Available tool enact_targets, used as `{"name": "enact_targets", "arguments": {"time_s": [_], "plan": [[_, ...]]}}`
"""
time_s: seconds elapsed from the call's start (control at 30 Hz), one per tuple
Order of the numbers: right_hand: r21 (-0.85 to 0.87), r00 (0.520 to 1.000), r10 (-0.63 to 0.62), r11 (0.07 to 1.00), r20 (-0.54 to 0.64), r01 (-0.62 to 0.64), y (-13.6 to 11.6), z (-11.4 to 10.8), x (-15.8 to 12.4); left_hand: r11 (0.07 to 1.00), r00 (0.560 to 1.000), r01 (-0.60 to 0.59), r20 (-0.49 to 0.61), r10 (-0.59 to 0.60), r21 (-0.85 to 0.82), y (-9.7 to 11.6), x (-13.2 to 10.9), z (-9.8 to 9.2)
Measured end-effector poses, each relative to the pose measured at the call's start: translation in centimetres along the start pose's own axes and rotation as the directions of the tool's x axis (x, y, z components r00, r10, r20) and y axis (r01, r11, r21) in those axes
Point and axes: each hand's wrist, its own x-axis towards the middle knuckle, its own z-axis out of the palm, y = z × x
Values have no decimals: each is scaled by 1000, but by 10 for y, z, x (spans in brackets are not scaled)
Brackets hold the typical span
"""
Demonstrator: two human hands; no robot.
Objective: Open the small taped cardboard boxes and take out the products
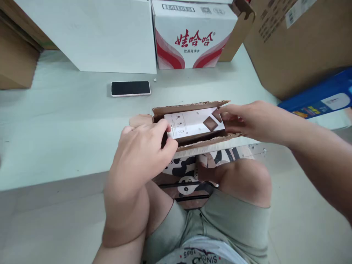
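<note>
A small white box (189, 123) with brown diamond shapes and small printed diagrams lies inside an open cardboard box (192, 107) at the table's near edge. At the white box's left end, my left hand (145, 145) has its thumb and index finger closed on the end. My right hand (244, 121) reaches in over the cardboard box's right side, its fingers curled against the white box's other end. Part of those fingertips is hidden inside the cardboard.
A phone (130, 88) lies on the pale table (68, 128). Behind stand a white panel-like carton (110, 36), a red-and-white water carton (192, 47) and a large brown carton (297, 47). A blue box (319, 95) is at the right. My knees are below the table edge.
</note>
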Motion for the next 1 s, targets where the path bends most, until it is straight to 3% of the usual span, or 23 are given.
{"name": "enact_targets", "arguments": {"time_s": [0.1,0.2,0.3,0.5,0.63,0.7,0.8,0.9,1.0], "plan": [[-97,988,-114,987,102,124,-4,-12,15,996,984,59,163,-69,67,4,-2,-11],[-144,960,-238,955,149,259,-12,-17,26,997,983,59,171,-68,58,1,-3,-15],[-200,937,-282,925,205,322,-22,-19,36,999,986,43,160,-45,18,-4,-4,-14],[-336,933,-285,876,218,346,-38,-3,58,1000,996,1,88,-1,-7,-3,-2,-7],[-320,938,-247,892,242,318,-43,9,65,989,996,28,-82,-41,-146,-7,2,-1],[-253,953,-244,925,178,284,-42,6,64,951,979,6,-190,-69,-311,-12,4,3],[-131,961,-277,953,-18,272,-36,-12,55,856,921,-110,-376,-103,-505,-23,8,7],[-64,934,-275,961,-229,268,-27,-33,41,804,855,-207,-503,-129,-557,-32,13,13],[11,902,-194,977,-385,215,-20,-49,36,781,842,-269,-531,-93,-563,-36,19,21]]}}
